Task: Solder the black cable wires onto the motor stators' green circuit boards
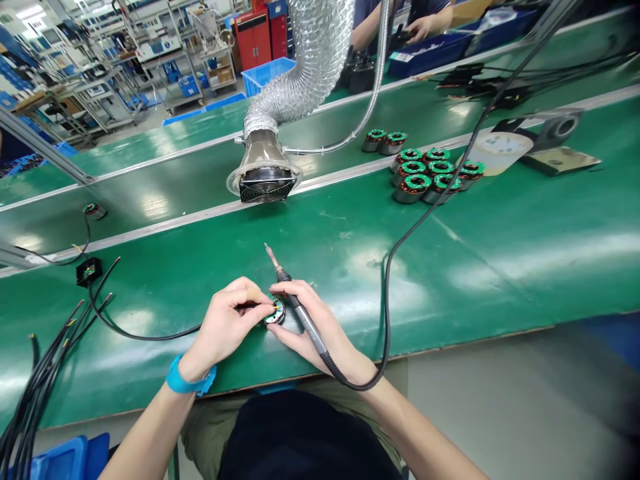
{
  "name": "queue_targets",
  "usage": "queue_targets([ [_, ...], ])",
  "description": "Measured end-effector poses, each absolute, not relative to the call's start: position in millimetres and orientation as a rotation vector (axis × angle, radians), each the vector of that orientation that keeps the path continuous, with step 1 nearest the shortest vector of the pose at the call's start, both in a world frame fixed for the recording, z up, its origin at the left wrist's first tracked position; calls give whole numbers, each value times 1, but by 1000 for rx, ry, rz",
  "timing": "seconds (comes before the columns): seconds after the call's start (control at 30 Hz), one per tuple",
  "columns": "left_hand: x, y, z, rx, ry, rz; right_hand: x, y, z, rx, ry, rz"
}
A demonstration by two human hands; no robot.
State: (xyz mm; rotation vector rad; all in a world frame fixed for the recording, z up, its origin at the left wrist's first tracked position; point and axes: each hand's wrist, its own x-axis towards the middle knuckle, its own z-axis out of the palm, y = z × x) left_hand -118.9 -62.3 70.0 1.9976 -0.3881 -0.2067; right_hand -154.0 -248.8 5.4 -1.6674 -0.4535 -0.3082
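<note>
My left hand (227, 325) pinches a small round motor stator (275, 311) with green and copper windings, just above the green table (500, 253). My right hand (315, 330) supports the stator from the right. It also holds a soldering iron (285, 279), whose tip points up and away from me. The iron's black cable (395, 253) loops off my wrist and runs to the far right. A blue band sits on my left wrist.
A silver fume-extraction duct with a grilled mouth (265, 183) hangs over the bench ahead. Several finished stators (430, 175) cluster at the right rear. Black wires (45, 360) and a small black part (89, 271) lie at left. Another person's hands (425, 27) work across the belt.
</note>
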Motion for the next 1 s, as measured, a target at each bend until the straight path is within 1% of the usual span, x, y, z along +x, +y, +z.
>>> queue_targets([
  [0.23,-119,-66,72,2036,-270,-304,-186,-263,3,-1483,-11,-606],
  [0.43,-122,-71,71,2063,-251,-271,-201,-267,-5,-1434,2,-699],
  [0.7,-125,-74,71,2096,-257,-238,-198,-268,-3,-1440,-21,-591],
  [1.0,-129,-74,67,2096,-253,-187,-191,-267,3,-1259,33,-480],
])
